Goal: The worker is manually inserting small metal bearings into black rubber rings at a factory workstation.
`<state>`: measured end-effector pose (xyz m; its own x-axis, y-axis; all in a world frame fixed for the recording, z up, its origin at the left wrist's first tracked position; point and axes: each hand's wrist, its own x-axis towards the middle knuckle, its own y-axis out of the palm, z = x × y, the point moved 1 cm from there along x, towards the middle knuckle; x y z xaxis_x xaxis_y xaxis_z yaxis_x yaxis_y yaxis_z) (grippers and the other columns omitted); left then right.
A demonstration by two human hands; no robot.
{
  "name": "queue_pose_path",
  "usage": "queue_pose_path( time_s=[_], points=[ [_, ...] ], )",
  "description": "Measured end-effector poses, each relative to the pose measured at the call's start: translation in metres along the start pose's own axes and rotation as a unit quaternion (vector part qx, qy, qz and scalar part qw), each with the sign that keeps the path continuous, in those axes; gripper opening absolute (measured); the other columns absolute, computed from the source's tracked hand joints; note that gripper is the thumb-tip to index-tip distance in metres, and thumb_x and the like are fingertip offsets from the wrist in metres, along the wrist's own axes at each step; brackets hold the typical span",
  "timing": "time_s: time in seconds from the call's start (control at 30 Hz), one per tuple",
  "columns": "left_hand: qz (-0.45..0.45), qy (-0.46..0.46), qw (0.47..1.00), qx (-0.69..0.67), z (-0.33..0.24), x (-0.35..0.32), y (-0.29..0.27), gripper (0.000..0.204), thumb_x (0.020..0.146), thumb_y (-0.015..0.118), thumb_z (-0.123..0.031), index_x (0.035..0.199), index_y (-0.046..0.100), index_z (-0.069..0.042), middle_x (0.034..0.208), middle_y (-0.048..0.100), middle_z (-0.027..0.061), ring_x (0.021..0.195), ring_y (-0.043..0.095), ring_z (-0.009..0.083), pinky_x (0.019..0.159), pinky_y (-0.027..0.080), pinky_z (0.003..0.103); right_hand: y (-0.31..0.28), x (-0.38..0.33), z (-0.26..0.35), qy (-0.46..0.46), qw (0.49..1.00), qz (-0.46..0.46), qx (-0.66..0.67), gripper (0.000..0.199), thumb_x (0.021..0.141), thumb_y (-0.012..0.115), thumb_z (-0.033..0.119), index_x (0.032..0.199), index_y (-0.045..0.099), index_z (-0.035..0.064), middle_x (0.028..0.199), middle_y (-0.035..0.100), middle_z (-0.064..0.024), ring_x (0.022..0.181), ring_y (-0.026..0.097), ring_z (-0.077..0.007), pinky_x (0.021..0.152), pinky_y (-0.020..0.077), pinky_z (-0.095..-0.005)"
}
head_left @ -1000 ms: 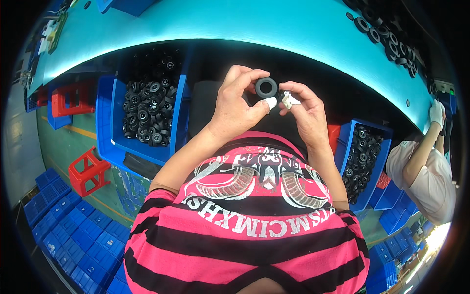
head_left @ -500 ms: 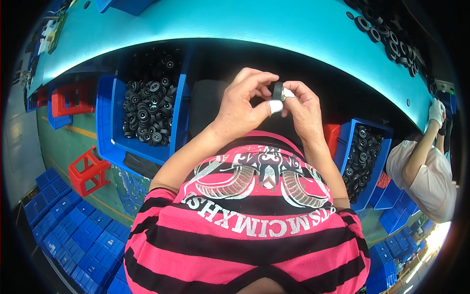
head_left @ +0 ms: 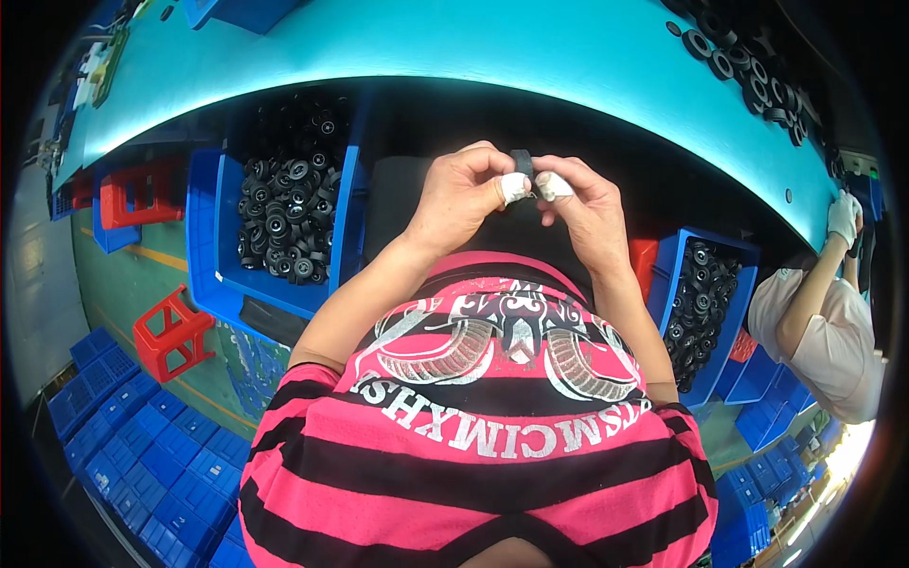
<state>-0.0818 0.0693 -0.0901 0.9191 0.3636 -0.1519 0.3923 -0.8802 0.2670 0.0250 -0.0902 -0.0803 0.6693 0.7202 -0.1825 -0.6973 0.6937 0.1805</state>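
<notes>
My left hand [head_left: 464, 194] and my right hand [head_left: 589, 213] meet in front of my chest, just below the turquoise table's edge [head_left: 530, 66]. Between the taped fingertips of both hands I pinch a small black ring-shaped part [head_left: 522, 163], seen edge-on and mostly hidden by my fingers. My pink and black striped shirt [head_left: 483, 435] fills the lower middle of the view.
A blue bin [head_left: 227, 256] full of black round parts sits under the table at my left. Another blue bin [head_left: 715, 312] with similar parts is at my right. More black rings [head_left: 748, 66] lie on the table's far right. A red stool [head_left: 170, 331] stands at left, and a gloved co-worker [head_left: 824, 312] at right.
The black ring has turned from facing me flat to edge-on. Both hands closed in tighter around it and stayed at the same spot.
</notes>
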Motion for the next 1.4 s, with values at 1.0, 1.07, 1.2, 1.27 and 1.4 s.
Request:
queue_pose_path(
  time_s=[1.0,1.07,1.2,1.27,1.4],
  points=[
    [0.133,-0.097,0.919,-0.358,0.028,0.003,-0.006,0.03,0.094,0.074,-0.024,0.114,0.065,-0.003,0.101,0.065,0.0045,0.084,0.061,0.0146,0.075,0.054,0.033,0.002,-0.006,0.0,0.018,0.999,-0.028,0.006,0.008,0.091,0.073,0.004,0.099,0.072,0.0046,0.09,0.063,0.0017,0.07,0.055,-0.0035,0.058,0.042,-0.0206],
    [0.15,-0.083,0.901,-0.399,0.029,0.007,-0.011,0.031,0.093,0.073,-0.024,0.114,0.065,-0.003,0.101,0.061,0.0029,0.082,0.056,0.0142,0.074,0.052,0.034,-0.006,-0.006,0.0,0.045,0.995,-0.052,0.077,0.01,0.094,0.07,0.003,0.104,0.071,0.0034,0.085,0.063,0.0022,0.065,0.049,-0.0011,0.056,0.037,-0.0177],
    [0.15,-0.071,0.884,-0.436,0.031,0.007,-0.017,0.028,0.096,0.07,-0.025,0.114,0.065,-0.004,0.101,0.061,0.0028,0.084,0.054,0.0154,0.075,0.05,0.034,-0.013,-0.003,-0.001,0.038,0.988,-0.056,0.138,0.026,0.1,0.058,0.004,0.123,0.066,-0.0007,0.1,0.065,-0.0026,0.07,0.048,-0.004,0.06,0.0392,-0.0199],
    [0.14,-0.075,0.886,-0.437,0.031,0.006,-0.017,0.027,0.097,0.069,-0.025,0.114,0.065,-0.004,0.101,0.061,0.0029,0.084,0.054,0.0156,0.075,0.05,0.034,-0.014,-0.003,-0.002,0.056,0.984,-0.052,0.16,0.035,0.101,0.052,0.005,0.135,0.06,-0.0031,0.113,0.063,-0.0069,0.081,0.052,-0.0072,0.068,0.0428,-0.0226],
    [0.128,-0.076,0.889,-0.433,0.03,0.005,-0.017,0.027,0.098,0.069,-0.025,0.115,0.065,-0.004,0.101,0.061,0.0032,0.085,0.055,0.0159,0.074,0.05,0.034,-0.007,0.0,-0.004,0.087,0.969,-0.047,0.228,0.041,0.103,0.05,0.008,0.141,0.056,-0.0044,0.118,0.064,-0.0091,0.091,0.055,-0.0108,0.074,0.0456,-0.0256]
  ],
)
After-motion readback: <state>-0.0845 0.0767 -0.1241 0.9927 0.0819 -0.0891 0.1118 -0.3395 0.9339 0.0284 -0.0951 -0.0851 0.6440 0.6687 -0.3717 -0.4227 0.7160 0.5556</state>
